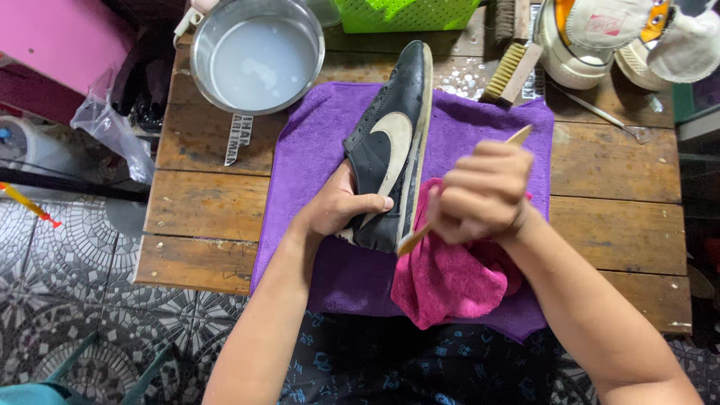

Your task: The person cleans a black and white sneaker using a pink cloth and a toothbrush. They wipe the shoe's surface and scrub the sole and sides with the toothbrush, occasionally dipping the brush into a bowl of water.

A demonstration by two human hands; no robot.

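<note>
Under your left hand (341, 206) lies the dark shoe (390, 146), gripped at the heel; just beside it, your right hand (484, 191) clenches a wooden-handled brush (414, 238) over the pink cloth (450, 277).

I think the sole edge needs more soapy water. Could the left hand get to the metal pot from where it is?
Probably yes, but not freely: the left hand grips the dark shoe on its side. The metal pot stands up-left with only bare wooden table between; the hand must release the shoe first.

A worn wooden plank table (202, 217) stands on a grey mosaic-patterned tile floor (67, 300) in daylight.
</note>
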